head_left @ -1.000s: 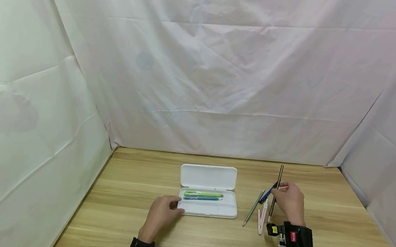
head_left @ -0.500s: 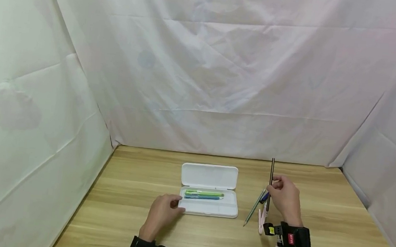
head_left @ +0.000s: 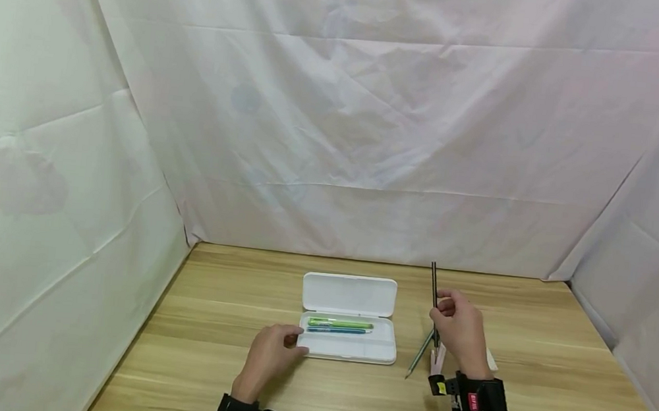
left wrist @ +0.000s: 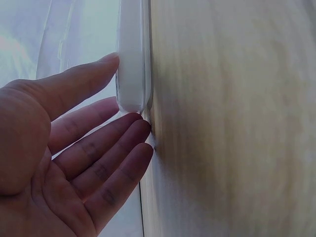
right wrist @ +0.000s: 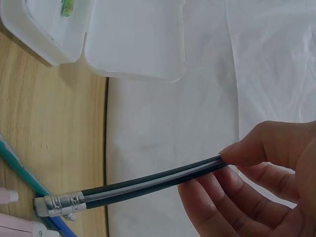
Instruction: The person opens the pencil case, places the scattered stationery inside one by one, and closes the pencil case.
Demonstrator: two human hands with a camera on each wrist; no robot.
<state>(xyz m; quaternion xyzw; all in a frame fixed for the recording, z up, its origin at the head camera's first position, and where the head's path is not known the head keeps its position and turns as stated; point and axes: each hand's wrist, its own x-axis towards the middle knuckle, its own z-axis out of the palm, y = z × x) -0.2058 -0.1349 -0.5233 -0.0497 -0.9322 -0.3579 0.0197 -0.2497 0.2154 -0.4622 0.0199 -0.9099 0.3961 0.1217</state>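
Note:
My right hand (head_left: 462,331) pinches a black-and-silver striped pencil (right wrist: 148,187) between thumb and fingers. It is raised, its eraser end (right wrist: 44,206) pointing down over the things on the table. Below lie a green pencil (head_left: 419,356), a pink two-legged tool like a drawing compass (head_left: 437,361) and a blue pen (right wrist: 65,229), mostly hidden. A white pencil case (head_left: 345,349) stands with its lid (head_left: 349,295) raised; in its back part lie a green pen (head_left: 348,324) and a blue pen-like stick (head_left: 337,330). My left hand (head_left: 270,356) touches the case's front left corner, thumb and fingers extended.
A white flat piece (head_left: 491,360) shows partly behind my right wrist. The wooden table (head_left: 226,288) ends at the back against a white cloth (head_left: 363,222), and cloth also hangs at both sides.
My right hand has lifted the striped pencil and carried it left, toward the case. The blue pen is now hidden in the head view. My left hand stays at the case corner.

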